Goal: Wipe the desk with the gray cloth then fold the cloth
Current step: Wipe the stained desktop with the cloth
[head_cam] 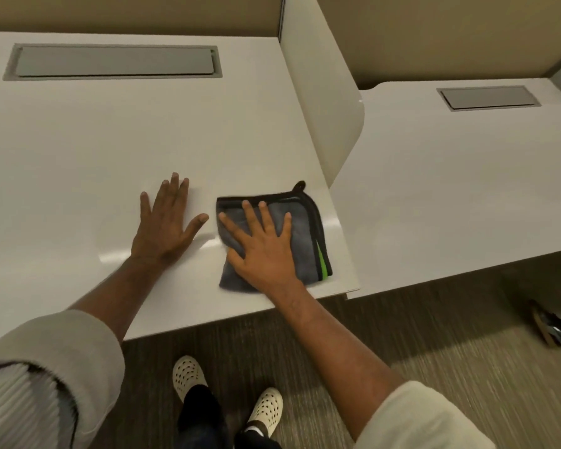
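floor: striped carpet [418,335]; walls: tan panels [434,34]; white divider [318,92]; neighbouring desk [450,196]

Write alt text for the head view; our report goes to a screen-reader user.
A person's right hand presses flat on a folded gray cloth near the white desk's right front corner, while the left hand rests flat on the bare surface beside it. A divider panel separates a neighboring desk.

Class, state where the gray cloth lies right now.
In the head view, the gray cloth lies folded near the desk's front right corner, under the flat right hand.
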